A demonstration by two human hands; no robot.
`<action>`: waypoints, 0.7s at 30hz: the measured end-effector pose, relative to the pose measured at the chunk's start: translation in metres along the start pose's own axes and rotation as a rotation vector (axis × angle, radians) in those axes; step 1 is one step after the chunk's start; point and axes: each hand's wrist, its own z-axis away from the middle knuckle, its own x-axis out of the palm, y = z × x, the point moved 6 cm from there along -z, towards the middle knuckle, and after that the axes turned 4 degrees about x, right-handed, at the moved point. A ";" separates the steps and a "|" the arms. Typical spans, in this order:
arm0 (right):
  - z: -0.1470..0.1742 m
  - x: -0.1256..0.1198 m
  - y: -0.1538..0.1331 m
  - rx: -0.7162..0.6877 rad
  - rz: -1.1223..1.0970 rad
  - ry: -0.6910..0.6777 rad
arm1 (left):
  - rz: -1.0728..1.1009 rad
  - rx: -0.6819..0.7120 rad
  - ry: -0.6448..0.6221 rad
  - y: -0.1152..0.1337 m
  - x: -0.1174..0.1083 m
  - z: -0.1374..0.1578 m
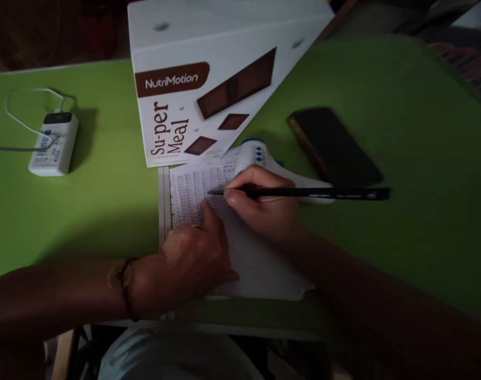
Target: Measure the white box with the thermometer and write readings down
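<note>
Tabletop in flat green [105,200] is spanning the scene and supporting every object named below. A large white cardboard box with brown panels [220,58], lettered "NutriMotion" and "Su-per Meal", is standing on its far side. A white paper sheet covered in rows of small handwriting [256,264] is lying just in front of the box, below both hands. The left hand [198,248] is resting unclenched on the sheet, its index finger and thumb spreading apart and the index finger pointing into the rows. The right hand [267,206] is closing in a writing grip above the sheet. A dark rectangular phone [337,145] is lying beyond it, to the right of the box. A white plastic device with blue markings [309,182] is lying between box and phone, partly hiding behind the right hand. A white block-shaped power bank [54,145] is sitting at the left, a thin pale cable [10,149] trailing from it. A slim black pen [319,193] is being grasped by the right hand, its tip pointing at the handwriting; contact cannot be told. A dark cord bracelet with a round disc [125,279] is encircling the left wrist. A gold-coloured ring [196,226] is circling a left finger.
</note>
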 end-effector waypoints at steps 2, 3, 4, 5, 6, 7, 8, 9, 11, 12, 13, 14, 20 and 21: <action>0.000 0.000 0.000 -0.006 -0.011 0.005 | -0.002 -0.002 -0.002 0.000 0.001 0.000; 0.000 0.000 0.000 -0.007 -0.015 0.010 | -0.003 -0.007 -0.006 0.000 0.001 0.000; 0.000 -0.001 0.000 -0.007 -0.015 0.016 | -0.006 -0.015 -0.011 0.000 0.002 0.000; 0.000 -0.001 0.001 -0.007 -0.014 0.026 | -0.008 -0.019 -0.013 0.000 0.003 -0.001; 0.000 -0.002 0.002 -0.006 -0.010 0.034 | -0.010 -0.019 -0.010 0.000 0.002 -0.001; 0.001 -0.002 0.002 -0.005 -0.006 0.039 | -0.012 -0.019 -0.008 -0.001 0.002 -0.001; 0.001 -0.002 0.003 -0.002 -0.003 0.038 | -0.012 -0.014 -0.009 0.000 0.001 -0.001; 0.001 -0.001 0.003 0.002 0.000 0.033 | -0.011 -0.009 -0.014 0.000 0.001 -0.001; 0.002 -0.001 0.003 0.010 0.003 0.019 | -0.005 0.004 -0.019 0.000 0.000 -0.001; 0.002 0.000 0.003 0.013 0.002 0.009 | -0.006 0.009 -0.010 0.000 -0.001 -0.001; 0.002 0.000 0.002 0.016 0.000 0.000 | -0.008 0.012 0.006 0.000 -0.002 -0.001; 0.002 0.001 0.002 0.020 -0.001 -0.010 | -0.014 0.007 0.019 0.000 -0.002 0.000; 0.002 0.004 -0.001 0.049 0.002 -0.043 | -0.043 -0.038 0.119 0.002 0.004 0.005; 0.002 0.004 -0.002 0.046 0.002 -0.049 | -0.043 -0.029 0.143 0.002 0.003 0.005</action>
